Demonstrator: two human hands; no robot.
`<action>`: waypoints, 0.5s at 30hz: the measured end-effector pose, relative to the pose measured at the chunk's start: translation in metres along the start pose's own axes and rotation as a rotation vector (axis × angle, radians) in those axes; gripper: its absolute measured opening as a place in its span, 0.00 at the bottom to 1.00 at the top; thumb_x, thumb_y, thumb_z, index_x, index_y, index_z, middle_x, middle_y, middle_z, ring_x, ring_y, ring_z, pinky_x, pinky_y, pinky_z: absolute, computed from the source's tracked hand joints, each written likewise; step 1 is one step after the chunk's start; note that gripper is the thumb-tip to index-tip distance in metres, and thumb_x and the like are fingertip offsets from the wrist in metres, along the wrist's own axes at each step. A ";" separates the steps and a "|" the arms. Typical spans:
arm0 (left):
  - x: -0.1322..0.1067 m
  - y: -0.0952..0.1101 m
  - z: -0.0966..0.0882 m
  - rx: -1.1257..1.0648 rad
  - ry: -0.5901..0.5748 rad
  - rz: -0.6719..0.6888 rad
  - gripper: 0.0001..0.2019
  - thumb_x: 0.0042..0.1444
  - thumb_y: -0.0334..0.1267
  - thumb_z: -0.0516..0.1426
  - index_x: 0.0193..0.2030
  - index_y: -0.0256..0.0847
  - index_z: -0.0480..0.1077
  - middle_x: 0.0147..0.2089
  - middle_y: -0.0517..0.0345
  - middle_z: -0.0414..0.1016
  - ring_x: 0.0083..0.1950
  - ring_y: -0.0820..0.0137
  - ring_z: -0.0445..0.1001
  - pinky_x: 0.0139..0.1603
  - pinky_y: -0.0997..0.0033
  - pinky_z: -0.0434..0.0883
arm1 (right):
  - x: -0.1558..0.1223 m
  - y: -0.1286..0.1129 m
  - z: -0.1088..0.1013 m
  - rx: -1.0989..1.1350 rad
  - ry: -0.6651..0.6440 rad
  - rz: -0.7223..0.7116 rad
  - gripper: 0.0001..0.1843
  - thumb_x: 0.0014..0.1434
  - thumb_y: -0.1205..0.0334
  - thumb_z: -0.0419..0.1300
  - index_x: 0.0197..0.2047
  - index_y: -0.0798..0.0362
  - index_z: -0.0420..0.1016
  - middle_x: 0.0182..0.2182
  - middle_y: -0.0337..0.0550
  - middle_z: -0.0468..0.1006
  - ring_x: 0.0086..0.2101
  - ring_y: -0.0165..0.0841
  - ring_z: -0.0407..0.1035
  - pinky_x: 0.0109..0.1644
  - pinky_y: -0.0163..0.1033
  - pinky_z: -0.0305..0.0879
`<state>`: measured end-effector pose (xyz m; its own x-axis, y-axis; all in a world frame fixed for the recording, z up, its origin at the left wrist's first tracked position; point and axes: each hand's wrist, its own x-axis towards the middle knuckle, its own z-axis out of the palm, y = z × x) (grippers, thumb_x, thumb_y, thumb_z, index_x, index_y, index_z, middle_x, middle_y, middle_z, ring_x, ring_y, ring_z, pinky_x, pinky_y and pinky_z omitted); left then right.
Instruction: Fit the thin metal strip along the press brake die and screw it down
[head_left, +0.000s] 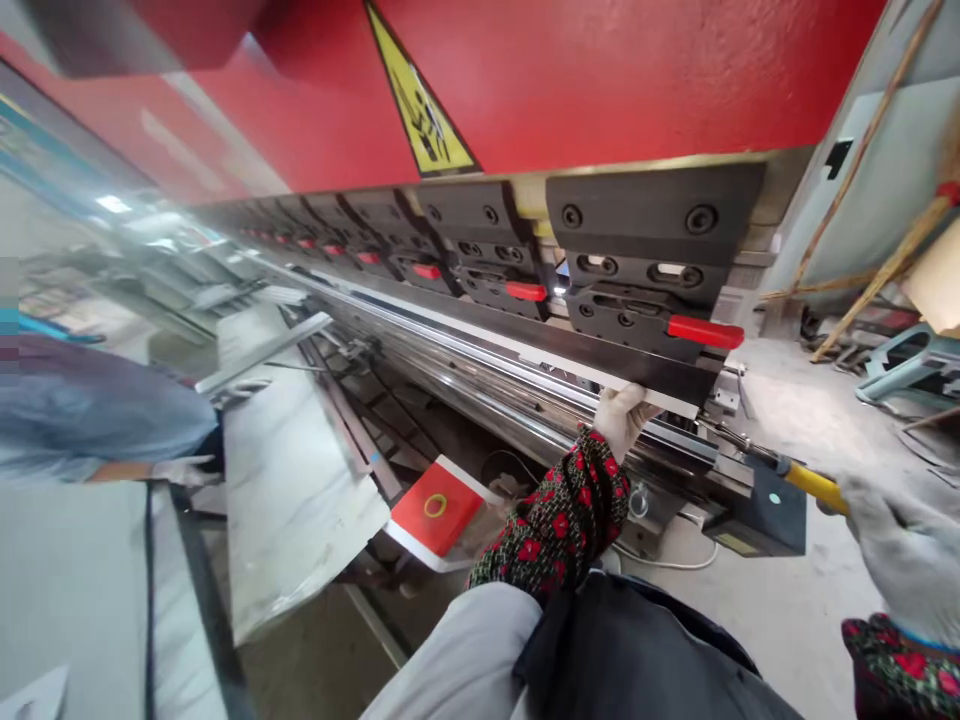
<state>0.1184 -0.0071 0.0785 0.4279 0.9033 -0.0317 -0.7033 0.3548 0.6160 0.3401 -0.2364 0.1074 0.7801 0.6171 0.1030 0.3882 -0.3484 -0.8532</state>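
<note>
A long metal strip (570, 355), with a pale lower edge, lies along the bed of a red press brake beneath its dark clamps. My left hand (621, 420), in a pale glove, pinches the strip's near edge, close to its right end. My right hand (900, 550), also gloved, is wrapped round a yellow-handled tool (816, 487) with a slim metal shaft. The tool's tip reaches the right end of the strip; whether it touches or grips it, I cannot tell. Flowered sleeves cover both of my forearms.
Red levers (705, 332) line the clamps below a yellow warning sign (429, 115). A dark box (765, 510) sits under the bed's right end. To the left are a large pale sheet (292, 500), a red-and-white packet (437, 508) and another person's gloved hand (184, 471).
</note>
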 end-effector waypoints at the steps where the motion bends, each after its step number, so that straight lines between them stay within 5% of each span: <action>1: 0.000 0.001 0.001 -0.009 -0.003 0.003 0.33 0.39 0.40 0.76 0.54 0.38 0.77 0.37 0.54 0.85 0.42 0.58 0.85 0.57 0.48 0.80 | -0.001 0.002 0.003 0.014 0.015 0.011 0.13 0.50 0.41 0.67 0.27 0.40 0.82 0.29 0.53 0.82 0.33 0.50 0.76 0.38 0.55 0.68; 9: -0.005 -0.002 0.001 -0.041 -0.025 -0.017 0.26 0.50 0.39 0.72 0.56 0.43 0.77 0.47 0.51 0.86 0.48 0.63 0.84 0.51 0.61 0.82 | -0.004 0.022 -0.014 0.204 0.042 0.061 0.23 0.54 0.37 0.67 0.32 0.49 0.85 0.24 0.43 0.77 0.27 0.37 0.68 0.29 0.41 0.66; 15: 0.001 -0.003 -0.005 -0.002 -0.108 -0.055 0.28 0.53 0.36 0.68 0.62 0.50 0.76 0.61 0.53 0.81 0.69 0.59 0.73 0.64 0.59 0.78 | -0.031 0.065 -0.018 0.292 0.207 0.479 0.27 0.51 0.35 0.68 0.26 0.54 0.79 0.12 0.37 0.61 0.16 0.28 0.50 0.16 0.36 0.41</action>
<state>0.1178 -0.0059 0.0723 0.5246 0.8511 0.0200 -0.6782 0.4036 0.6142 0.3499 -0.2912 0.0581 0.9258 0.2787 -0.2555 -0.1587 -0.3271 -0.9316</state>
